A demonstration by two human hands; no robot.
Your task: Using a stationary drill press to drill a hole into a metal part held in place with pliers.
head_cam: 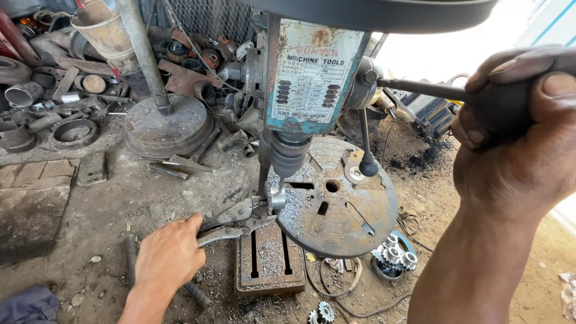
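The locking pliers (231, 223) sit clenched in the left hand (170, 255), whose fingers wrap the handles; the pliers' nose clamps a small round metal part (276, 199) at the edge of the round drill table (342, 219), directly under the drill chuck (288, 155). The right hand (519, 135) grips tight around the black knob (501, 108) of the feed lever (420, 89), up and to the right of the pliers. Metal shavings cover the slotted base plate (268, 258) just below the left hand's grip. Sprocket gears (396, 257) lie beyond the table.
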